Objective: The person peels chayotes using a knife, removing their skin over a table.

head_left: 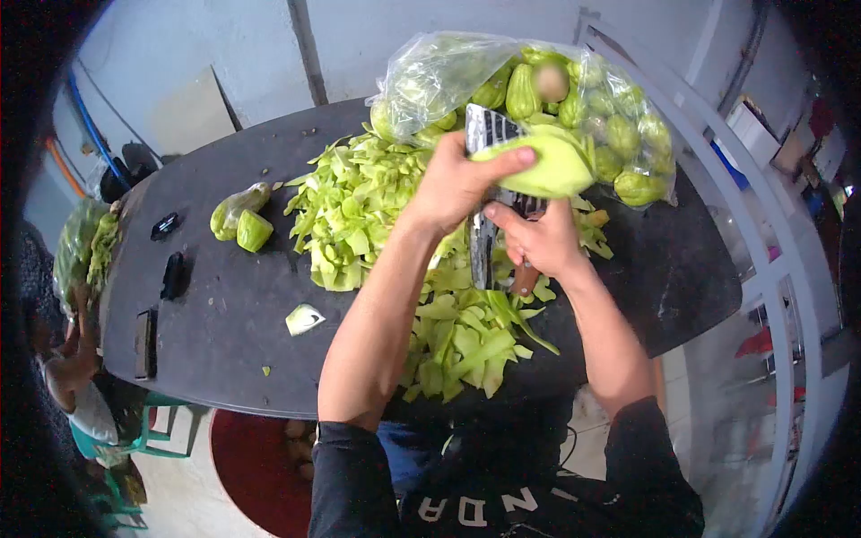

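My left hand [457, 184] is closed round a pale green peeled chayote [547, 166], its thumb lying along the near side. Close below it on the right, my right hand [538, 238] grips a knife with a brown handle [525, 280]; part of the handle is hidden by the fingers. A wide patterned blade [489, 130] shows behind the chayote. Under and left of both hands spreads a large heap of thin green slices [354, 202], with more peelings [466, 345] nearer my body. Behind the hands lies a clear plastic bag [448, 76] full of whole green chayotes [523, 91].
On the dark table [233, 305] are a cut white-green piece [305, 319], two green pieces [254, 231] and small black objects [172, 275] at the left. A person [85, 377] sits at the far left. A red tub [256, 457] stands below the front edge.
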`<state>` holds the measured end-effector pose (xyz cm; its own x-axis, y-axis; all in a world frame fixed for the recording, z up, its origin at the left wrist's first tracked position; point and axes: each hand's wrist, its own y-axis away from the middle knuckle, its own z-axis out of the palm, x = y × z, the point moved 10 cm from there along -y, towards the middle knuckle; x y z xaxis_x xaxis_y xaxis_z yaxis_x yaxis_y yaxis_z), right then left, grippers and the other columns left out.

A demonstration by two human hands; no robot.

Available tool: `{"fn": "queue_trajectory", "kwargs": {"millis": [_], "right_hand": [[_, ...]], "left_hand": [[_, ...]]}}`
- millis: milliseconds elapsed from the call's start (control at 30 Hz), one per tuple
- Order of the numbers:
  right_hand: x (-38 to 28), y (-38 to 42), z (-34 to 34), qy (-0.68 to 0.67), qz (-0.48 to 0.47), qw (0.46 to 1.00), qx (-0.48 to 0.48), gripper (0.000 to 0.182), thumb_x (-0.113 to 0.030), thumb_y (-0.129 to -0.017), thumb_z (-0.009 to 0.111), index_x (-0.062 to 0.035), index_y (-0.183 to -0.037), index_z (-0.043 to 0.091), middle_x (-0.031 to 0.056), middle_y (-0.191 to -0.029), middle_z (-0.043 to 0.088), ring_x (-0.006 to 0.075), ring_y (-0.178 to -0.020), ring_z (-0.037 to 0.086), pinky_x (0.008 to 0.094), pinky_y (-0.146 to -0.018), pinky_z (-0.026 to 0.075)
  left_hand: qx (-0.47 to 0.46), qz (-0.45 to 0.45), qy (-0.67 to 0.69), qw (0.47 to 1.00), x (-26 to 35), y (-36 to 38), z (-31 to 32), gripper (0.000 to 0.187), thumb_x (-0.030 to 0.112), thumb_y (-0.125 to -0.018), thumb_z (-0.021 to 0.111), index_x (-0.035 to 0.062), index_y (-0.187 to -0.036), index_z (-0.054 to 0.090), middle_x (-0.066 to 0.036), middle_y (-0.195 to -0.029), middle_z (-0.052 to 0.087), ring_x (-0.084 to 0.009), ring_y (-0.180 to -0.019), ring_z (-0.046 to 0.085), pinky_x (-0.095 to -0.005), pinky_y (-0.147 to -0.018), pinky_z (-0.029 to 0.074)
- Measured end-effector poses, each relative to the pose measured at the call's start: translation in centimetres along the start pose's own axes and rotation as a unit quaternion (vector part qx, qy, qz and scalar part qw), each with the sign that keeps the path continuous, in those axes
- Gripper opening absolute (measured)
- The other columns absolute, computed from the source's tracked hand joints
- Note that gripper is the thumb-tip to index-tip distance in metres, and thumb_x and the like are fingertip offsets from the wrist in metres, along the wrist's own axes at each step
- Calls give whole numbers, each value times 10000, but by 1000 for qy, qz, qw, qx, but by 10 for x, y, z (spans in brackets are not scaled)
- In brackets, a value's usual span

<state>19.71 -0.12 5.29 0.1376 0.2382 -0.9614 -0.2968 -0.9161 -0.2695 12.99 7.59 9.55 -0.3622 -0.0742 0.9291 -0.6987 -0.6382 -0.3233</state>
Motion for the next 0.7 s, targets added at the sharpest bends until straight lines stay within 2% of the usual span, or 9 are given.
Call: {"fn": "queue_trajectory", "kwargs": {"millis": [100, 200, 233, 300, 333, 367, 500, 600, 700], "right_hand": [[2, -1, -1, 19, 9, 1000, -6, 282, -71, -903, 669, -35, -1117, 490, 1, -622, 521, 71, -402, 460, 253, -351, 392], [10, -4, 5, -23, 55, 998, -37, 298, -78, -894, 678, -49, -1122, 488, -24, -599, 476, 67, -406, 456, 253, -361, 408], [14, -7, 3, -24, 57, 997, -38, 298, -78, -894, 678, -49, -1122, 488, -24, -599, 476, 67, -406, 456, 253, -361, 408], [40, -8, 7, -119, 143, 980, -67, 284, -94, -891, 685, -76, -1101, 494, -46, -581, 434, 60, -414, 456, 260, -364, 411], [47, -9, 7, -140, 157, 975, -70, 253, -143, -900, 686, -109, -1077, 507, -61, -568, 407, 54, -414, 438, 258, -363, 397], [48, -10, 5, -141, 156, 975, -68, 253, -143, -900, 686, -109, -1077, 507, -61, -568, 407, 54, -414, 438, 258, -363, 397], [69, -10, 0, -211, 257, 941, -61, 194, -255, -922, 672, -162, -1033, 542, -83, -523, 381, 51, -394, 398, 238, -356, 346], [70, -10, 0, -297, 279, 910, -77, 197, -328, -918, 679, -187, -894, 542, -108, -477, 358, 44, -370, 373, 238, -351, 335], [69, -7, -1, -289, 271, 914, -89, 222, -361, -925, 664, -186, -863, 542, -108, -470, 369, 41, -360, 369, 229, -344, 325]], "left_hand": [[-14, 6, 63, 998, -1, 1, 10, 320, 206, -800, 811, -23, -984, 682, -65, -887, 703, -120, -769, 648, -291, -686, 531], [25, -89, 166, 982, -37, -1, -5, 339, 212, -833, 777, -5, -1059, 649, -88, -970, 699, -169, -828, 675, -309, -733, 552], [32, -118, 195, 973, -50, -2, -9, 370, 317, -892, 697, 13, -1094, 636, -107, -1019, 693, -200, -888, 675, -346, -786, 551], [36, -203, 322, 924, -80, -3, -11, 429, 425, -938, 591, 38, -1119, 627, -121, -1045, 688, -228, -921, 670, -380, -825, 544], [70, -193, 279, 938, -88, -6, -19, 493, 499, -945, 520, 43, -1072, 659, -132, -1025, 696, -272, -901, 676, -419, -845, 543], [69, -194, 279, 938, -89, -6, -19, 493, 499, -945, 520, 43, -1072, 659, -132, -1025, 696, -272, -901, 676, -419, -845, 543], [120, -215, 322, 914, -94, 1, -25, 638, 573, -922, 493, -4, -1168, 605, -187, -1120, 654, -304, -980, 647, -440, -925, 504], [85, -238, 317, 914, -113, -5, -31, 715, 569, -955, 423, -32, -1341, 424, -228, -1332, 479, -336, -1165, 521, -488, -1043, 391], [38, -248, 313, 916, -130, -12, -27, 630, 518, -976, 420, -17, -1307, 452, -210, -1299, 486, -324, -1149, 523, -503, -1030, 397]]}}
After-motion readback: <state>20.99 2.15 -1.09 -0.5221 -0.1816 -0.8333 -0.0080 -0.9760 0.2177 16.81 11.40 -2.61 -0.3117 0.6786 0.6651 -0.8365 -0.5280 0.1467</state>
